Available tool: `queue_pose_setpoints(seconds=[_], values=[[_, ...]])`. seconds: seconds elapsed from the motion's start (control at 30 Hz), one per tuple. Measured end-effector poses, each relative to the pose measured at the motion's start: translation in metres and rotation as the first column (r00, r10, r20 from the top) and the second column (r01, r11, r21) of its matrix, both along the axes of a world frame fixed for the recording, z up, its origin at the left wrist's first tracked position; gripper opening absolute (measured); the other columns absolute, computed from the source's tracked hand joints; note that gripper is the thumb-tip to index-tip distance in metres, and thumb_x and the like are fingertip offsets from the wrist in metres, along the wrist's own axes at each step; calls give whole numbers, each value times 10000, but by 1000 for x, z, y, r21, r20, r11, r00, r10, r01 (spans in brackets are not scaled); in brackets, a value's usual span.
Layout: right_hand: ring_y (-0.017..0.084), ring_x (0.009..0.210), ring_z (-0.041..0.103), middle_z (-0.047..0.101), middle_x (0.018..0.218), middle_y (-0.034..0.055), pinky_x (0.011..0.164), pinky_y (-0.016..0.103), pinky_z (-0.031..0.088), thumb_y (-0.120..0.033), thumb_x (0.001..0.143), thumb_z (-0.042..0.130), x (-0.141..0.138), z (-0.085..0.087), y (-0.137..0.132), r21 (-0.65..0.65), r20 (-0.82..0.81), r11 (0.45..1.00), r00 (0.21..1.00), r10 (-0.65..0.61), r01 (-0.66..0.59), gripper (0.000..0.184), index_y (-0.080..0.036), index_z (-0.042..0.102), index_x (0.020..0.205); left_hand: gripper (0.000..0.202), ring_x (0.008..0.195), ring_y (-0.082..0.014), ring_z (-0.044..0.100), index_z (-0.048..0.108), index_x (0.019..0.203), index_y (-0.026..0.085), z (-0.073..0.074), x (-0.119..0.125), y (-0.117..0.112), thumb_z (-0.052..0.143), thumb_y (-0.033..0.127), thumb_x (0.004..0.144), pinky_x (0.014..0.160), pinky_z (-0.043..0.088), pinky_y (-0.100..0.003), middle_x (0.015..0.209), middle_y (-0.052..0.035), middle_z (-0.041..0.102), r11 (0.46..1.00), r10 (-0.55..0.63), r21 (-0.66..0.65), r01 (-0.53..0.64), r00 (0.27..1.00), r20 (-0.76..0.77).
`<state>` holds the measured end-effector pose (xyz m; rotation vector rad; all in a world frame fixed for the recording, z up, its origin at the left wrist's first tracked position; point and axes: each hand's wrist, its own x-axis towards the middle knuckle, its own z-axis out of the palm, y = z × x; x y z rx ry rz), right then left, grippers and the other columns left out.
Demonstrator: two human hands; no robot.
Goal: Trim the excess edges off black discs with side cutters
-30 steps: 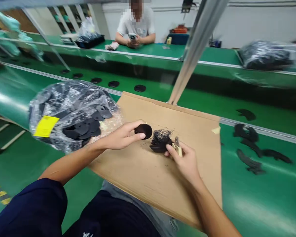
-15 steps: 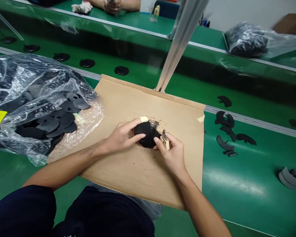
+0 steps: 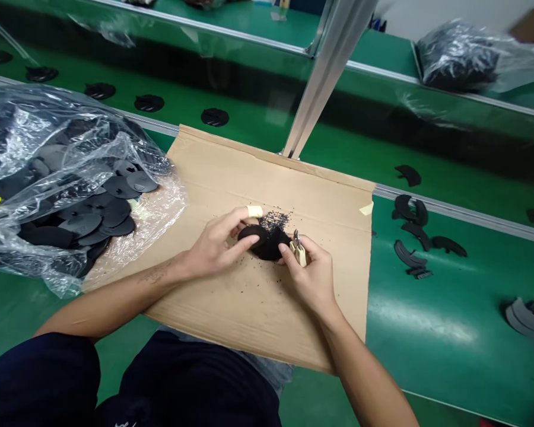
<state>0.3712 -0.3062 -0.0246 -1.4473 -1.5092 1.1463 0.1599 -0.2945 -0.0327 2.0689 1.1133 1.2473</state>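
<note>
My left hand (image 3: pixel 217 242), with pale tape round a fingertip, pinches a thin black plastic disc (image 3: pixel 253 236) between thumb and fingers. A second dark piece (image 3: pixel 272 244) lies against the disc, to its right; where one ends and the other begins is hard to make out. My right hand (image 3: pixel 312 276) is closed round a pair of nippers (image 3: pixel 298 252) with pale handles, their jaws pointing up. Its thumb and fingertips touch the right end of the dark piece. Tiny black trimmings (image 3: pixel 276 220) are scattered on the cardboard sheet (image 3: pixel 213 320) beneath.
On the left, a clear plastic bag (image 3: pixel 71 148) spills black discs (image 3: pixel 82 225). Curved black parts (image 3: pixel 409 216) lie on the green table to the right. Several discs (image 3: pixel 215 117) sit in a row beyond the cardboard, near a metal post (image 3: pixel 314 77). Another filled bag (image 3: pixel 458 56) stands behind.
The disc in my left hand has tilted and separated somewhat from the dark piece at my right fingertips. My right hand still holds the nippers. The view has shifted slightly.
</note>
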Motion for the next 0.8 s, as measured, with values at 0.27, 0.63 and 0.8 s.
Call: queue_pose_setpoints(seconds=[0.27, 0.63, 0.8], values=[[156, 527, 598, 645, 616, -13, 527, 288, 508, -604, 781, 744, -3, -1, 0, -118, -206, 992, 978, 28, -54, 443, -195, 665, 932, 187, 844, -129, 673, 611, 1039, 179, 2, 2, 1, 699, 268, 900, 812, 598, -277, 901, -17, 678, 992, 124, -39, -119, 978, 166], [159, 536, 628, 652, 613, -19, 541, 292, 541, -634, 720, 799, -4, 0, -3, -132, -243, 991, 970, -26, -6, 517, -192, 673, 957, 247, 666, -103, 606, 641, 1105, 157, -1, 5, -2, 675, 321, 923, 643, 544, -213, 747, 18, 645, 986, 132, 112, -124, 989, -66], [159, 556, 635, 650, 638, -14, 546, 284, 540, -653, 719, 794, -4, -3, -5, -108, -236, 994, 971, -28, 2, 546, -185, 691, 981, 257, 561, -92, 525, 659, 1112, 147, -2, 7, -1, 634, 346, 952, 580, 497, -209, 636, 54, 549, 977, 169, 152, -148, 977, -132]])
